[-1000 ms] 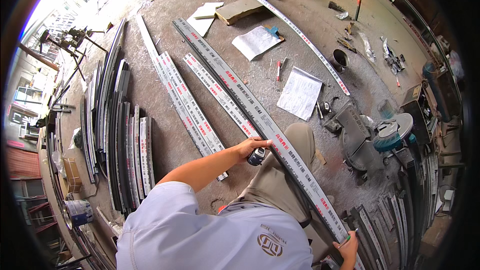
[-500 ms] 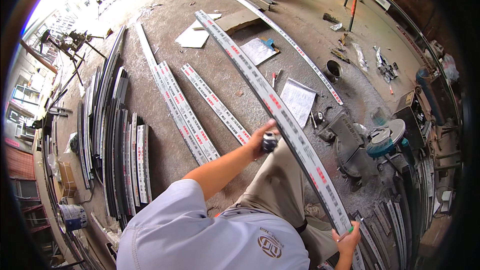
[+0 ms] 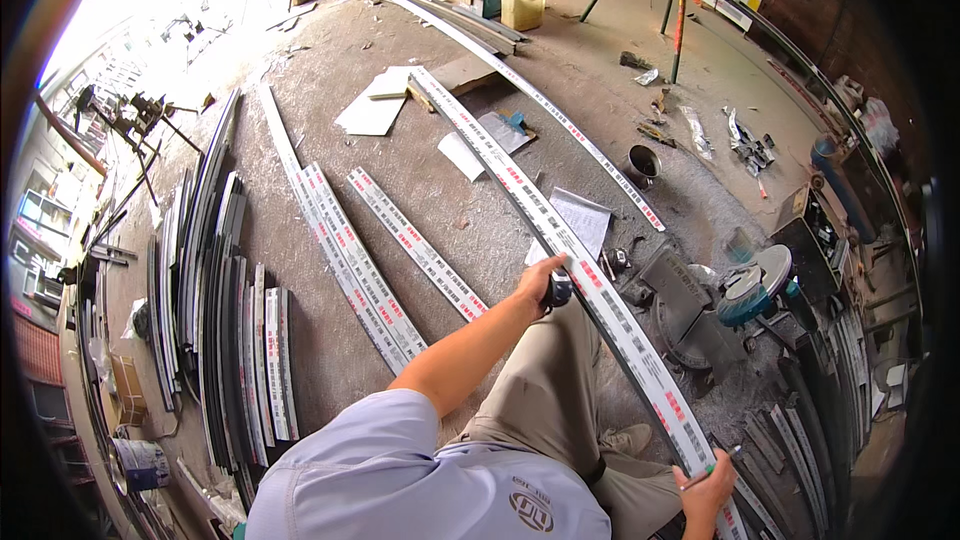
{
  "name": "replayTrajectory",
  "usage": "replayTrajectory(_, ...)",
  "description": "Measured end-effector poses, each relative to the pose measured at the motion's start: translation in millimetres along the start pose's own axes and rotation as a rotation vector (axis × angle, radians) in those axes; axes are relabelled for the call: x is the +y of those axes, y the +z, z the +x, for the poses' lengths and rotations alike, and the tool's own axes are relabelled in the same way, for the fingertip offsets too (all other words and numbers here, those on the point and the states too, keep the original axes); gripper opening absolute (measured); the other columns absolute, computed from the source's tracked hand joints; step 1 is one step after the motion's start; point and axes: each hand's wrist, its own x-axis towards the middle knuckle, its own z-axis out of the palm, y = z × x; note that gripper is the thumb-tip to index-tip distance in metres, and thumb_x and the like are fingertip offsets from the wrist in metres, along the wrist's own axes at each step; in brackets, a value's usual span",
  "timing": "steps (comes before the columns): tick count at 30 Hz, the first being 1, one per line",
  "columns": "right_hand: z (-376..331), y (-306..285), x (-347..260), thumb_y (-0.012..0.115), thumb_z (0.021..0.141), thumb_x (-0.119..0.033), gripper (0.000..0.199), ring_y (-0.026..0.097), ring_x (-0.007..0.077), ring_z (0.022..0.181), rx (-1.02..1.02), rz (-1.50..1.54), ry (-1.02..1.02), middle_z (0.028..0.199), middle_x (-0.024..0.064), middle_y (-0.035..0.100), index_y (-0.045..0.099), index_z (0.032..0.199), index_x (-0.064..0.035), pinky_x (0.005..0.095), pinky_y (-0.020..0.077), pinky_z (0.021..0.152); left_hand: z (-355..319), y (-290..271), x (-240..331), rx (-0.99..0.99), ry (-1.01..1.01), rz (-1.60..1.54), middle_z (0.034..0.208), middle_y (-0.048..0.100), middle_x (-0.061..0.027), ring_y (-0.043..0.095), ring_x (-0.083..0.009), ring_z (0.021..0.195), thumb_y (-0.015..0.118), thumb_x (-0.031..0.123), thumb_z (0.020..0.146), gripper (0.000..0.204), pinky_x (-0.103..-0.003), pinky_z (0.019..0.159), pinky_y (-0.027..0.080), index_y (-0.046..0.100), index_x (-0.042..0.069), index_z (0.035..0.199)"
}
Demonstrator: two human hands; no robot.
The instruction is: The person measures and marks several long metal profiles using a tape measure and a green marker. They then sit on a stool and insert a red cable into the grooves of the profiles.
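Note:
A long, narrow profile bar [image 3: 600, 297], covered in white film with red and black print, slants from the far middle to the lower right, raised above the floor. Around its left edge, halfway along, my left hand [image 3: 537, 282] is closed, with a dark tape measure [image 3: 557, 290] also in its grip. My right hand [image 3: 707, 488] grips the bar close to its near end. A thin green pen [image 3: 712, 469] sticks out between the right fingers. The bar's nearest tip runs out of the picture at the bottom.
Similar bars [image 3: 365, 285] lie on the floor to the left, beside a dense stack of dark profiles [image 3: 225, 330]. A mitre saw [image 3: 745, 290] stands at right, near a metal cup [image 3: 643, 166]. Paper sheets [image 3: 580, 220] lie beyond the bar. More profiles fill the lower right.
The view has shifted. Against the floor, the bar's far end has swung right and nearer. My left hand has moved rightward with the tape measure; my right hand keeps its grip.

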Motion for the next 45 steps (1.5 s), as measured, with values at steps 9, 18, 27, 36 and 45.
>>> replayTrajectory(9, 17, 7, 46, 0.099, 0.059, -0.023, 0.072, 0.063, 0.0435, 0.101, 0.117, 0.201, 0.059, 0.111, 0.0175, 0.068, 0.064, 0.121, -0.0094, 0.0501, 0.0525, 0.087, 52, -30, 41, -0.054, 0.029, 0.160, 0.088, 0.070, -0.0028, 0.064, -0.0158, 0.065, 0.077, 0.041, 0.091, 0.034, -0.032, 0.059, 0.054, 0.066, 0.015, 0.111)
replayTrajectory(18, 97, 135, 101, 0.099, 0.064, -0.027, 0.064, 0.063, 0.0412, 0.097, 0.123, 0.175, 0.146, 0.100, 0.0158, 0.064, 0.058, 0.110, -0.0110, 0.0502, 0.0497, 0.078, -53, -51, 11, -0.115, 0.095, 0.636, 0.081, 0.066, -0.0046, 0.064, -0.0142, 0.069, 0.067, 0.023, 0.103, 0.019, -0.028, 0.064, 0.054, 0.064, 0.006, 0.093)
replayTrajectory(27, 126, 286, 136, 0.087, 0.070, -0.005, 0.043, 0.058, 0.0396, 0.095, 0.077, 0.104, 0.170, 0.092, 0.0149, 0.057, 0.057, 0.101, -0.0118, 0.0516, 0.0459, 0.087, -142, -186, 4, 0.188, 0.008, 1.577, 0.077, 0.072, -0.0091, 0.067, -0.0184, 0.070, 0.074, 0.041, 0.097, 0.040, -0.036, 0.067, 0.053, 0.073, 0.003, 0.084)
replayTrajectory(36, 169, 328, 162, 0.078, 0.068, -0.007, 0.034, 0.064, 0.0426, 0.099, 0.509, 0.198, 0.027, 0.097, 0.0172, 0.067, 0.065, 0.099, -0.0062, 0.0529, 0.0499, 0.088, -206, -254, -7, 0.015, -0.280, 2.261, 0.108, 0.076, -0.0210, 0.072, -0.0414, 0.104, 0.062, 0.055, 0.092, 0.049, -0.052, 0.092, 0.057, 0.080, 0.011, 0.105)
replayTrajectory(45, 37, 273, 169, 0.071, 0.100, -0.026, 0.021, 0.067, 0.0463, 0.093, 0.032, 0.337, 0.313, 0.100, 0.0217, 0.071, 0.063, 0.105, -0.0064, 0.0535, 0.0500, 0.079, -169, -293, -25, 0.369, -0.379, 2.016, 0.109, 0.078, -0.0165, 0.075, -0.0354, 0.101, 0.073, 0.045, 0.083, 0.041, -0.047, 0.088, 0.059, 0.079, 0.011, 0.107)
